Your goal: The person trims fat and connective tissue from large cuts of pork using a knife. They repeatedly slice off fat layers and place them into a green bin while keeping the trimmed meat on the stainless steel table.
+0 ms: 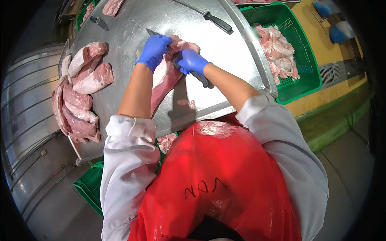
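Note:
My blue-gloved left hand point(156, 50) grips the upper end of a long pink meat piece with white fat point(169, 82) lying on the steel table point(124, 28). My blue-gloved right hand point(189, 60) is closed on a dark knife handle point(200, 79) at the meat's right side, the handle sticking out below the palm. A blade tip point(149, 32) shows above my left hand; whether it belongs to that knife is hidden.
Stacked meat pieces point(80, 104) lie on the left. A black-handled tool point(217, 23) and a small blade point(98, 23) lie toward the back. A green crate point(305, 64) of trimmings point(275, 52) stands right. Another crate point(86, 188) sits below the table's left edge.

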A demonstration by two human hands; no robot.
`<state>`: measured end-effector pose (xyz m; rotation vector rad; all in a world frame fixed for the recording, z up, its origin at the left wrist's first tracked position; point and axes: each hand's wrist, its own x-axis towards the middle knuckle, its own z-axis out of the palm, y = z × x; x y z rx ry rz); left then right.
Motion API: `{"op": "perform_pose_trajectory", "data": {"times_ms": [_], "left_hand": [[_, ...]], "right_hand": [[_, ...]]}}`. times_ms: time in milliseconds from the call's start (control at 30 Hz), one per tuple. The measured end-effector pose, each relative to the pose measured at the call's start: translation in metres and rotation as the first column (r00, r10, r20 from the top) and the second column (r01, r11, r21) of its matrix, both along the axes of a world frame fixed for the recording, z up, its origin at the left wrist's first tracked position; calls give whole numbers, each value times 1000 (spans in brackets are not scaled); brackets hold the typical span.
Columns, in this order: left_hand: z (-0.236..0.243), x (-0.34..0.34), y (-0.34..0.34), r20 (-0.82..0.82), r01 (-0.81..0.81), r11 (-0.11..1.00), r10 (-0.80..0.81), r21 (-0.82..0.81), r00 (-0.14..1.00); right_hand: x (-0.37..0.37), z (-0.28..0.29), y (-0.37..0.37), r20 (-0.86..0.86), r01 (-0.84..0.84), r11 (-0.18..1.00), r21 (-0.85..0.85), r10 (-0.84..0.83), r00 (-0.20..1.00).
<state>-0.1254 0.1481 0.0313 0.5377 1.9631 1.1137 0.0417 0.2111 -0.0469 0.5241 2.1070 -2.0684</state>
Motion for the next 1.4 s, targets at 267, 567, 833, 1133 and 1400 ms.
{"op": "perform_pose_trajectory", "data": {"times_ms": [267, 567, 833, 1133, 1400], "left_hand": [[24, -36, -26, 320, -229, 970, 191, 84, 928], [46, -52, -46, 367, -430, 895, 362, 121, 857], [66, -68, -74, 447, -461, 861, 333, 215, 830], [78, -85, -92, 541, -361, 881, 152, 305, 827], [91, -88, -106, 596, -418, 825, 127, 381, 793]], "right_hand": [[60, 30, -39, -29, -119, 991, -54, 117, 993], [86, 17, -64, -20, -231, 972, 40, 231, 973], [64, 17, -82, -41, -226, 974, -13, 225, 974], [9, 18, -114, -91, -87, 988, -124, 76, 993], [-33, 50, -139, 47, -67, 998, 13, 66, 997]]}}
